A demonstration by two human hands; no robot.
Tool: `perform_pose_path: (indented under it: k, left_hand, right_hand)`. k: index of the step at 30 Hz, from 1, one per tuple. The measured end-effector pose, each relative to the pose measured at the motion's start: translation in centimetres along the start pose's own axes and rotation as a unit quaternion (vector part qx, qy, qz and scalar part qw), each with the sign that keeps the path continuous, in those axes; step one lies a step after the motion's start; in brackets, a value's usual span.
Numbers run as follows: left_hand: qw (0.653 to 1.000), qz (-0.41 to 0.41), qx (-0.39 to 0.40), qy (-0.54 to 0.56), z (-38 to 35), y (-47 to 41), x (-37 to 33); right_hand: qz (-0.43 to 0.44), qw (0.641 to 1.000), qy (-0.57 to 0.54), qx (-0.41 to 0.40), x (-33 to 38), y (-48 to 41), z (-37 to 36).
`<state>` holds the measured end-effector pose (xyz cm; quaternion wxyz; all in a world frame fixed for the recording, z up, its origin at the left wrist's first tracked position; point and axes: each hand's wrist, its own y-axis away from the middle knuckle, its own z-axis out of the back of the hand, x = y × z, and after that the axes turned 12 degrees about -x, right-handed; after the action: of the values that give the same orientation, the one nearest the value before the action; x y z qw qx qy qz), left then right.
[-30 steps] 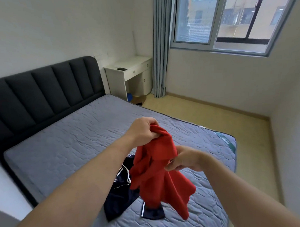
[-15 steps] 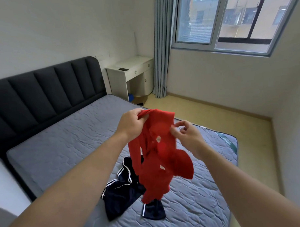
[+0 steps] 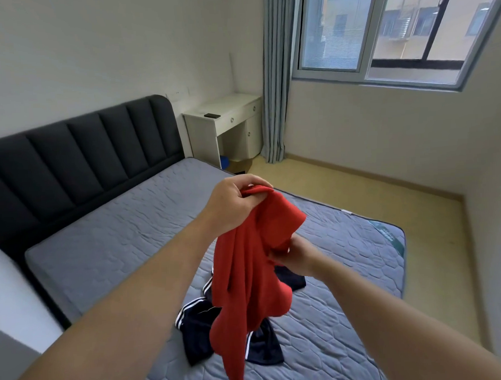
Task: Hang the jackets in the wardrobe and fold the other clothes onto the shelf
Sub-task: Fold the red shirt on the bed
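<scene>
— While both bare arms reached out over the bed (image 3: 117, 242), what did the hands hold?

— One red garment (image 3: 246, 275), lifted clear of the grey quilted mattress. The left hand (image 3: 232, 204) was the higher one, and its fingers (image 3: 249, 180) were curled and pinching the garment's top edge. The right hand (image 3: 297, 256) was lower and to the right, and it grasped a fold of the same cloth. The red cloth partly covered that hand's fingers. The rest of the garment hung down in loose folds between the two forearms.

— Was anything lying on the bed itself?

— Yes, a dark navy garment with white stripes (image 3: 200, 331). It lay crumpled on the mattress right below the hanging red cloth, which hid part of it. It was close to the bed edge nearest the person, in the half away from the black padded headboard (image 3: 86, 158).

— And around the bed?

— A white surface with drawers (image 3: 235, 110) stood past the headboard-end corner, with a small dark object (image 3: 211, 115) on top. A grey curtain (image 3: 276, 75) hung beside it, next to a wide window (image 3: 380, 34). The floor (image 3: 357, 191) was pale yellow.
</scene>
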<state>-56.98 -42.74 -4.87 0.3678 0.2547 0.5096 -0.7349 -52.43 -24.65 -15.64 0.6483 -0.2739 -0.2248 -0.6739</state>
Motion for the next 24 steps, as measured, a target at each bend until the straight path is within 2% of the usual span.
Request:
perform_pose_path:
  k: [2,4,7,9,11,14,17,20,22,24]
  left_hand:
    - [1.000,-0.002,-0.009,-0.017,1.1,0.0,0.2]
    - [0.998,0.016,-0.019,-0.054,2.2,0.0,0.8]
    - [0.990,0.043,-0.035,-0.133,3.5,0.2,1.9]
    - [0.984,0.038,-0.052,-0.169,3.7,0.4,2.4]
    - [0.975,0.029,-0.075,-0.208,3.6,0.5,2.7]
    - [0.964,0.062,-0.089,-0.242,3.4,0.7,3.3]
    - [0.951,0.086,-0.090,-0.284,3.5,0.9,3.8]
    - [0.941,0.104,-0.091,-0.308,3.5,1.3,4.3]
    - [0.945,0.114,-0.078,-0.295,3.3,1.6,4.7]
    - [0.951,0.116,-0.063,-0.279,2.8,1.9,5.0]
  right_hand:
    - [-0.036,0.998,-0.048,0.001,-0.1,-0.4,0.6]
    - [-0.106,0.979,-0.146,-0.092,0.0,-0.9,1.7]
    - [-0.170,0.916,-0.212,-0.294,0.7,-1.3,4.0]
    - [-0.162,0.903,-0.251,-0.310,1.1,-1.6,4.8]
    - [-0.154,0.922,-0.242,-0.260,1.3,-1.8,4.9]
    - [-0.143,0.949,-0.239,-0.151,1.0,-1.4,4.7]
    - [-0.154,0.938,-0.308,0.023,0.4,-0.8,5.6]
    - [-0.133,0.948,-0.226,0.182,0.0,-0.4,7.1]
    - [-0.125,0.951,-0.171,0.223,-0.3,0.0,7.7]
    - [-0.123,0.961,-0.123,0.215,-0.7,0.3,7.9]
